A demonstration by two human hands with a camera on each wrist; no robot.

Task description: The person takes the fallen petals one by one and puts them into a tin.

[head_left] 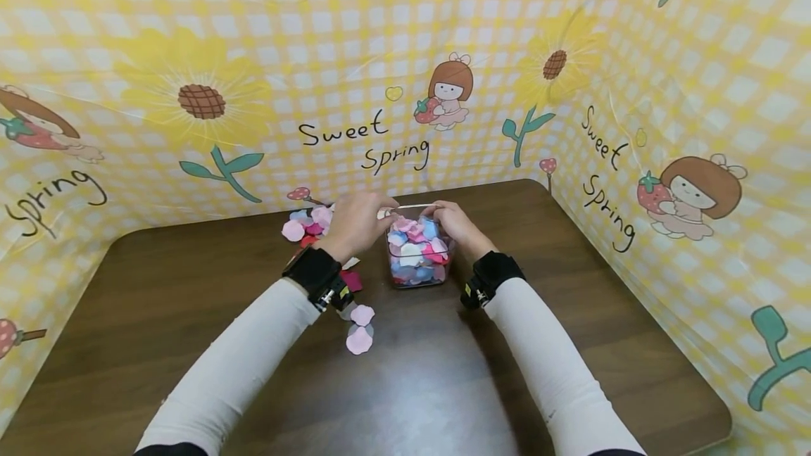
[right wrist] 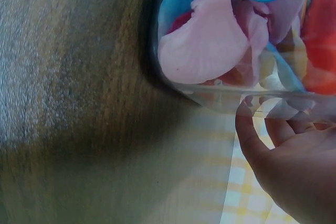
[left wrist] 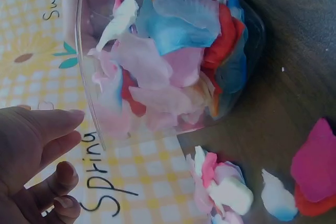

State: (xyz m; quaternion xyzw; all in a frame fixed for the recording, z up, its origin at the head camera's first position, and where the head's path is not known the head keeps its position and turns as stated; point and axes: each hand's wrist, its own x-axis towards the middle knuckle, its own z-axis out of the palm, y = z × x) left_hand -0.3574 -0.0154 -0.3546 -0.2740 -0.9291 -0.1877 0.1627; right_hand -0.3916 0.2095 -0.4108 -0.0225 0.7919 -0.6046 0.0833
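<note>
A clear plastic container (head_left: 419,267) stands at the middle of the brown table, filled to the top with pink, blue, white and red petals (head_left: 415,238). My left hand (head_left: 355,224) is at its left rim, fingers loosely bent and holding nothing. In the left wrist view the left hand (left wrist: 31,156) has one fingertip right by the container's rim (left wrist: 85,77). My right hand (head_left: 453,222) grips the right rim. In the right wrist view the right hand (right wrist: 294,166) has its thumb on the container's wall (right wrist: 210,94), and its fingers show through the plastic.
A heap of loose petals (head_left: 307,222) lies just left of the container, under my left hand. Two pink petals (head_left: 360,329) lie nearer me, and more loose petals (left wrist: 220,182) show beside the container's base. A yellow printed backdrop (head_left: 405,55) closes in the table (head_left: 190,315) on three sides.
</note>
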